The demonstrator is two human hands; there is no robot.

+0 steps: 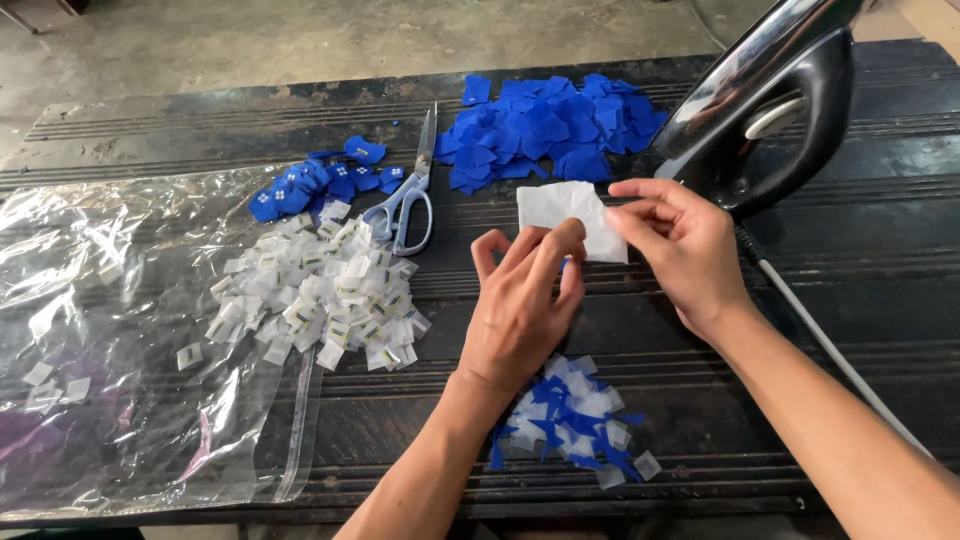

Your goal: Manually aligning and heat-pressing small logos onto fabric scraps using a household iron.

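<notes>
Both hands meet over the middle of a dark wooden table (880, 260). My left hand (520, 300) and my right hand (675, 245) pinch a small white piece of fabric (568, 210) between them, the left at its lower edge, the right at its right side. A bit of blue shows under the left fingertips. Below my left wrist lies a small heap of blue and white scraps (575, 420).
A black iron (770, 110) stands on its heel at the right, its white cord (830, 345) running toward me. Scissors (410, 195) lie left of centre. Blue fabric pieces (545, 130) are piled behind, small blue patches (315, 185) and white tags (320, 295) at left beside a clear plastic bag (110, 340).
</notes>
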